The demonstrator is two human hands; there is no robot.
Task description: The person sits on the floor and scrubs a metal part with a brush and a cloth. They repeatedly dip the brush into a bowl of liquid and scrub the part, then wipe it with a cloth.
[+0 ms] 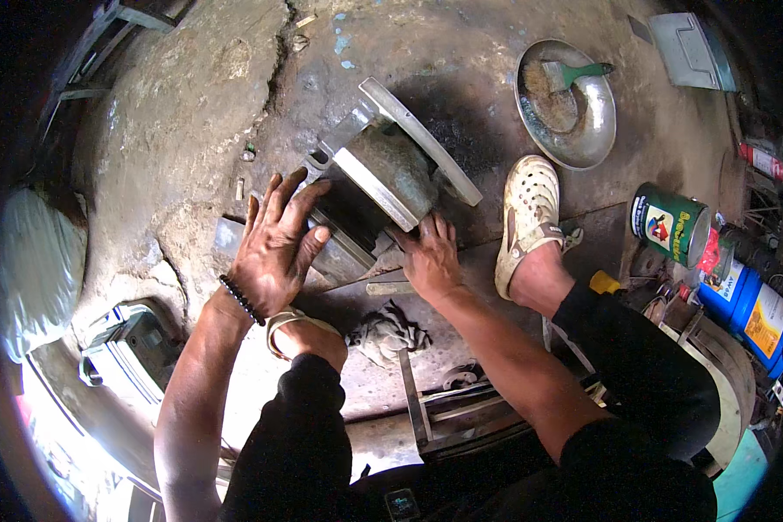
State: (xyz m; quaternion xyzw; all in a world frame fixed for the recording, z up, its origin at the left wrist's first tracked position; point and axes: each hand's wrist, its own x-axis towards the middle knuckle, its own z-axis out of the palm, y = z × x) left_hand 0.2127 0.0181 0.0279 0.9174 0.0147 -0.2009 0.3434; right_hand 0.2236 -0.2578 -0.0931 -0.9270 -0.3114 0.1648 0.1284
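Observation:
A heavy, greasy metal part (391, 170) with flat flanges lies on the dirty concrete floor (174, 130) in the middle of the view. My left hand (278, 239) rests flat with spread fingers on its dark lower-left side. My right hand (431, 257) grips the part's lower edge, fingers curled under the pale flange. A dirty rag (387, 335) lies on the floor just below both hands, between my knees.
A metal pan (574, 122) holding a green-handled brush (570, 74) sits at the upper right. My sandalled foot (526, 217) is beside the part. A green tin (670, 222) and blue containers (752, 313) stand at the right. A grey machine (130, 348) is at the lower left.

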